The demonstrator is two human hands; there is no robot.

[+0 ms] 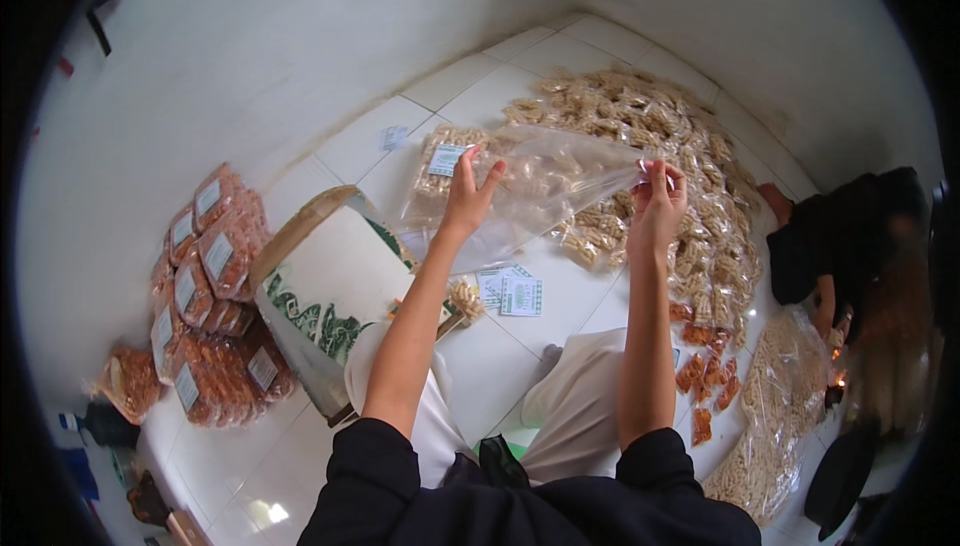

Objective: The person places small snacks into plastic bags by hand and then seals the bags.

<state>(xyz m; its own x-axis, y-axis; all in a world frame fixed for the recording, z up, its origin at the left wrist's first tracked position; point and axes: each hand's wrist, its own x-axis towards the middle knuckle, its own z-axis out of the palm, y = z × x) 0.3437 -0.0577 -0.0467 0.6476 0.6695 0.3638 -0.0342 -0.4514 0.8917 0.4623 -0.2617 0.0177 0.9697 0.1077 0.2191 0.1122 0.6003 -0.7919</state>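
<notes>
A large clear plastic bag (559,160) stretches between my hands. My right hand (660,190) pinches one end of it between thumb and fingers. My left hand (474,193) has its fingers spread beside the bag; whether they touch the film, I cannot tell. Just beyond the left fingers lies a clear pack of pale twisted snacks (435,182) with a printed label (448,160) on it. Several printed label cards (520,296) lie on the tiled floor below the bag, next to a small packet of pale snacks (466,298).
A big heap of small snack packets (637,118) spreads across the far floor. Small orange packets (701,377) and a large filled bag (780,396) lie at right, beside a seated person (817,246) near a small flame (841,383). Labelled reddish packs (217,253) are stacked left of a worn box (330,276).
</notes>
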